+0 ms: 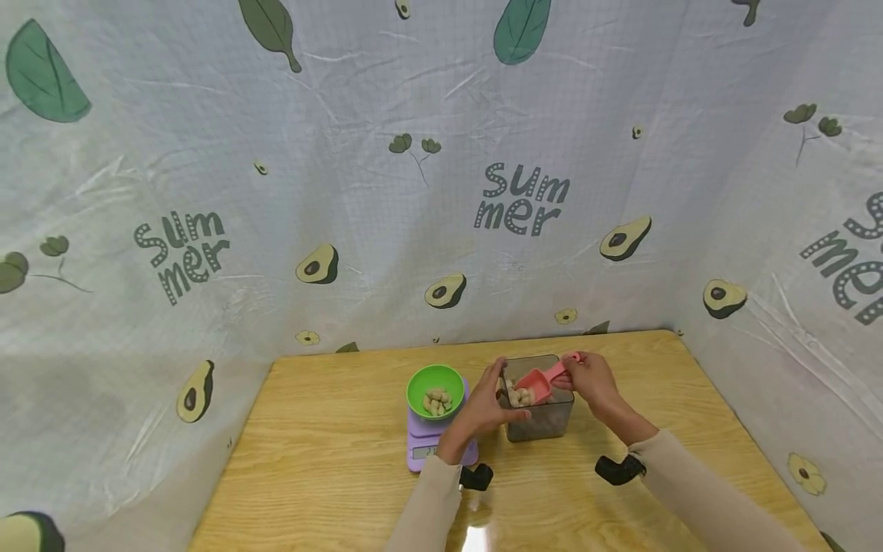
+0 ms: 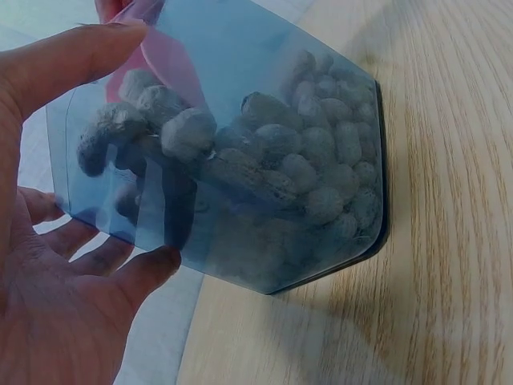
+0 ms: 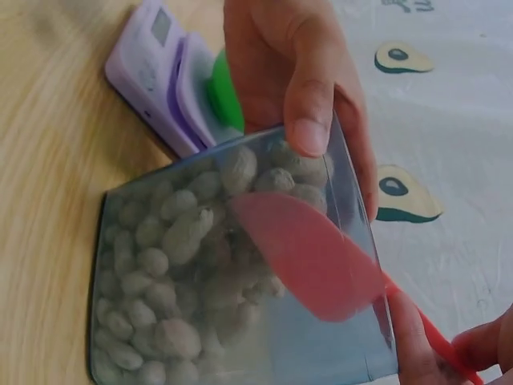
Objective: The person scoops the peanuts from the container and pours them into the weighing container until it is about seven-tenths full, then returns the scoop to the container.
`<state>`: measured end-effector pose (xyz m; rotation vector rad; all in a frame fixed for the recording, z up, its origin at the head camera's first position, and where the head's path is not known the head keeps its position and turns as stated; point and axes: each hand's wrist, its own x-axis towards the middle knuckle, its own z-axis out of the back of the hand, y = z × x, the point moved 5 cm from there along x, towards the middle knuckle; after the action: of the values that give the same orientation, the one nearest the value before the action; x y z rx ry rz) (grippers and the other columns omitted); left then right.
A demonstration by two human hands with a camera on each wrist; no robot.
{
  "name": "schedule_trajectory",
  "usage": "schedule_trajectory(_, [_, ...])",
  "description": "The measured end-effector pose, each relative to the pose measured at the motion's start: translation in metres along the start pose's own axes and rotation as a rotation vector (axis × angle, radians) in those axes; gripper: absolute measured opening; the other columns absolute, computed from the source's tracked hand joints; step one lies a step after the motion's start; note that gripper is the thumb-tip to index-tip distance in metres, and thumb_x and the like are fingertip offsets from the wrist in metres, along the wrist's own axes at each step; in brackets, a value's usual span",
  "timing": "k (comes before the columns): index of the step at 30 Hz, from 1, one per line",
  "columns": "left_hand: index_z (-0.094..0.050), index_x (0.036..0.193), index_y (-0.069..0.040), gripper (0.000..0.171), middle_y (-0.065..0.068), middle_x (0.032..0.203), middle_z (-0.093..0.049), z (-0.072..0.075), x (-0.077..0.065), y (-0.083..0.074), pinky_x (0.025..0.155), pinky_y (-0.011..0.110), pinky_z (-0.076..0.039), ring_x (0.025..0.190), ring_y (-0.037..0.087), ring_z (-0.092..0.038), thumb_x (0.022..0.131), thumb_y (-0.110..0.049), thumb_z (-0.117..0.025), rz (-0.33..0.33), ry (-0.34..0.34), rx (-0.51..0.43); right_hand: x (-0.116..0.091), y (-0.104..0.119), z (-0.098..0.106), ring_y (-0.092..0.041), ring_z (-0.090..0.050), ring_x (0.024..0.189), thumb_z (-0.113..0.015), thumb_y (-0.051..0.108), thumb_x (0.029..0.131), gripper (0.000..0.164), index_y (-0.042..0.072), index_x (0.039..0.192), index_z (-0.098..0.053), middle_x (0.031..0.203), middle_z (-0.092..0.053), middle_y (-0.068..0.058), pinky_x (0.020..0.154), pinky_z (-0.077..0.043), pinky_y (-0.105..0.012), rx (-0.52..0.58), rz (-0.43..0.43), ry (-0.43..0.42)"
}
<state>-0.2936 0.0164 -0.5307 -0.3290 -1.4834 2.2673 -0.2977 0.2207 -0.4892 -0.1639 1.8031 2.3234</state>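
My left hand [image 1: 483,410] grips a clear grey plastic container [image 1: 541,424] by its left side, thumb on the near wall and fingers along the far-left edge. Peanuts in their shells [image 2: 321,160] fill much of it, seen through the wall in the left wrist view. With my right hand [image 1: 592,381] I hold a pink scoop [image 1: 534,385] by its handle at the right rim. Its bowl sits inside the container, among the upper peanuts, as the right wrist view shows through the wall.
Left of the container stands a purple kitchen scale [image 1: 421,428] with a lit display, partly behind my left wrist. On it rests a green bowl [image 1: 415,385] with several peanuts [image 1: 437,402]. A printed sheet [image 1: 372,230] hangs behind the wooden table [image 1: 324,437].
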Motion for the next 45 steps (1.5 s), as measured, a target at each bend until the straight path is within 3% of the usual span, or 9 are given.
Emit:
schedule_trajectory(4, [-0.01, 0.159, -0.02, 0.11, 0.007, 0.164, -0.017, 0.0, -0.001, 0.0, 0.111, 0.046, -0.042, 0.146, 0.03, -0.033, 0.078, -0.029, -0.083, -0.001, 0.004, -0.012, -0.001, -0.002, 0.0, -0.007, -0.071, 0.07, -0.038, 0.016, 0.107, 0.039, -0.015, 0.129, -0.047, 0.083, -0.069, -0.006, 0.072, -0.06, -0.025, 0.04, -0.001, 0.006])
schedule_trajectory(11, [-0.006, 0.16, -0.019, 0.111, 0.01, 0.165, -0.013, 0.001, -0.002, 0.001, 0.112, 0.045, -0.04, 0.148, 0.03, -0.029, 0.08, -0.029, -0.082, 0.009, 0.016, 0.007, -0.004, -0.01, 0.006, -0.004, -0.07, 0.066, -0.037, 0.017, 0.107, 0.044, -0.016, 0.135, -0.041, 0.074, -0.068, 0.003, 0.07, -0.058, -0.021, 0.217, -0.082, -0.006])
schedule_trajectory(19, [-0.005, 0.16, -0.021, 0.112, 0.009, 0.166, -0.01, 0.002, -0.002, 0.002, 0.111, 0.045, -0.041, 0.148, 0.03, -0.029, 0.08, -0.033, -0.082, 0.012, 0.017, 0.024, -0.01, -0.004, -0.004, -0.002, -0.07, 0.068, -0.038, 0.017, 0.107, 0.043, -0.018, 0.131, -0.044, 0.076, -0.069, 0.002, 0.072, -0.059, -0.022, 0.141, -0.021, -0.005])
schedule_trajectory(29, [-0.004, 0.16, -0.024, 0.111, 0.01, 0.166, -0.01, 0.0, -0.002, 0.002, 0.111, 0.047, -0.041, 0.146, 0.033, -0.033, 0.081, -0.036, -0.081, 0.028, 0.019, 0.046, -0.014, -0.014, 0.005, 0.0, -0.071, 0.072, -0.032, 0.019, 0.108, 0.048, -0.013, 0.143, -0.034, 0.076, -0.07, 0.007, 0.082, -0.057, -0.023, 0.339, -0.103, -0.041])
schedule_trajectory(38, [-0.002, 0.16, -0.022, 0.111, 0.012, 0.166, -0.009, 0.0, -0.002, -0.003, 0.111, 0.047, -0.042, 0.148, 0.034, -0.03, 0.082, -0.034, -0.08, 0.016, 0.035, 0.037, -0.017, -0.017, 0.016, 0.0, -0.071, 0.073, -0.032, 0.019, 0.108, 0.05, -0.008, 0.15, -0.024, 0.075, -0.07, 0.007, 0.079, -0.057, -0.018, 0.503, -0.133, -0.043])
schedule_trajectory(41, [-0.001, 0.16, -0.021, 0.112, 0.012, 0.166, -0.009, 0.001, -0.003, -0.005, 0.111, 0.048, -0.041, 0.149, 0.035, -0.027, 0.082, -0.035, -0.08, 0.012, 0.034, 0.066, -0.017, -0.018, 0.021, -0.001, -0.072, 0.073, -0.033, 0.018, 0.108, 0.041, -0.005, 0.141, -0.035, 0.074, -0.07, 0.005, 0.079, -0.057, -0.019, 0.539, -0.134, -0.057])
schedule_trajectory(45, [0.001, 0.16, -0.023, 0.114, 0.011, 0.167, -0.008, 0.003, -0.006, -0.006, 0.113, 0.054, -0.037, 0.149, 0.037, -0.026, 0.081, -0.04, -0.08, 0.018, 0.03, 0.104, -0.017, -0.014, 0.026, -0.004, -0.072, 0.072, -0.035, 0.019, 0.108, 0.021, 0.004, 0.119, -0.045, 0.072, -0.071, 0.003, 0.079, -0.057, -0.02, 0.596, -0.139, -0.055])
